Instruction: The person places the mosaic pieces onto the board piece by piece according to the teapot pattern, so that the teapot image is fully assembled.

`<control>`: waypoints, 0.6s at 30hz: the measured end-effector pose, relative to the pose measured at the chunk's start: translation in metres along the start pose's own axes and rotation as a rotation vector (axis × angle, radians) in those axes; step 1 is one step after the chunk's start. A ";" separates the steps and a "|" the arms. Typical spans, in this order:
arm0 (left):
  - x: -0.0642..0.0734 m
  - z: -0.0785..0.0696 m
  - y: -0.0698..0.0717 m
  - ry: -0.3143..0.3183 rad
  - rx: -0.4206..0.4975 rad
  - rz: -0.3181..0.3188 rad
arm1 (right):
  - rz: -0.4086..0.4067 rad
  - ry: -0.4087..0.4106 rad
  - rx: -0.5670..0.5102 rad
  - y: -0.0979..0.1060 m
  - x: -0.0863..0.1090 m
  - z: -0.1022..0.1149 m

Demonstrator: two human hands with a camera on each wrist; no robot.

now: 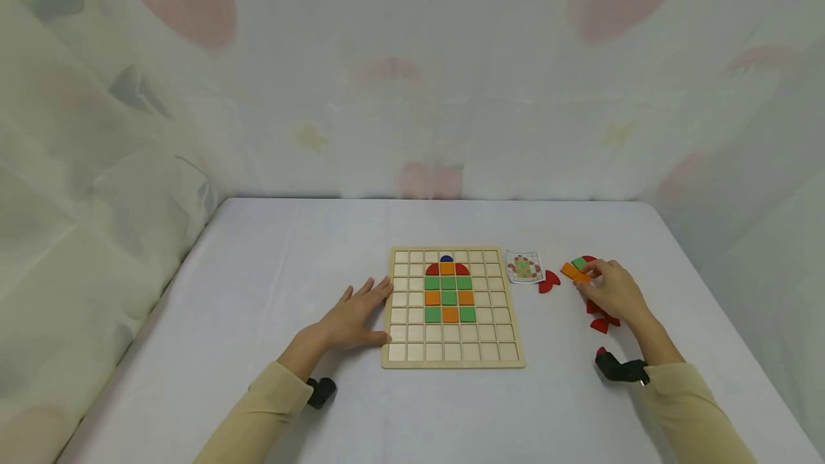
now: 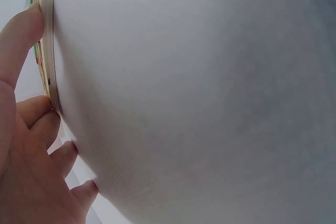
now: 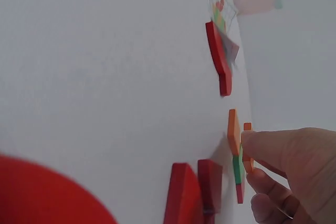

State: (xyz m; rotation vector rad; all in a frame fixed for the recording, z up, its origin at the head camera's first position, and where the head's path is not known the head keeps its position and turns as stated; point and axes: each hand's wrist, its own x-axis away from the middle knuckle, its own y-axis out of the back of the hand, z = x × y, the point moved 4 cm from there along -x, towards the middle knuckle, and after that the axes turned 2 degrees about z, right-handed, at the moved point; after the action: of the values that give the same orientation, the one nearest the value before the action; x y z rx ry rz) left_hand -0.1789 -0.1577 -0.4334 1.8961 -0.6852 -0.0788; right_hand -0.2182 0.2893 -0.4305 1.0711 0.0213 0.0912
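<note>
My left hand lies at the left side of a wooden grid board, fingers spread. Its thumb and fingertips touch the board's edge. On the board, green and orange square tiles stand in rows, with red quarter-circle pieces at the upper corners and a blue half-round piece on top. To the right, my right hand pinches an orange square tile between thumb and fingers. Another orange tile and a green tile lie right beside it on the table.
A small printed pattern card lies right of the board, with red pieces at its corner. Several more red pieces lie below my right hand. A blurred red piece fills the right wrist view's lower left corner.
</note>
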 end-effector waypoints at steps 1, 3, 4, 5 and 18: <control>0.000 0.000 0.000 0.000 0.000 0.000 | -0.002 0.000 0.000 0.001 0.000 0.002; 0.000 -0.001 0.001 0.003 0.000 0.002 | -0.004 0.005 -0.002 0.002 0.001 0.006; 0.001 -0.001 0.001 0.004 -0.001 0.003 | -0.004 0.007 -0.004 0.002 0.002 0.008; 0.001 -0.001 0.001 0.005 -0.002 0.005 | -0.004 0.011 -0.007 0.003 0.003 0.011; 0.000 -0.001 0.002 0.000 -0.006 0.004 | -0.053 0.186 -0.045 -0.013 0.012 0.057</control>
State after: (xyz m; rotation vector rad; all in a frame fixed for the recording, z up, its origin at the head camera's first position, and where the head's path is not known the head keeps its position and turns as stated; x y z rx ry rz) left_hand -0.1791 -0.1577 -0.4318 1.8892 -0.6884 -0.0782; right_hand -0.2015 0.2347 -0.4140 1.0132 0.2147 0.1424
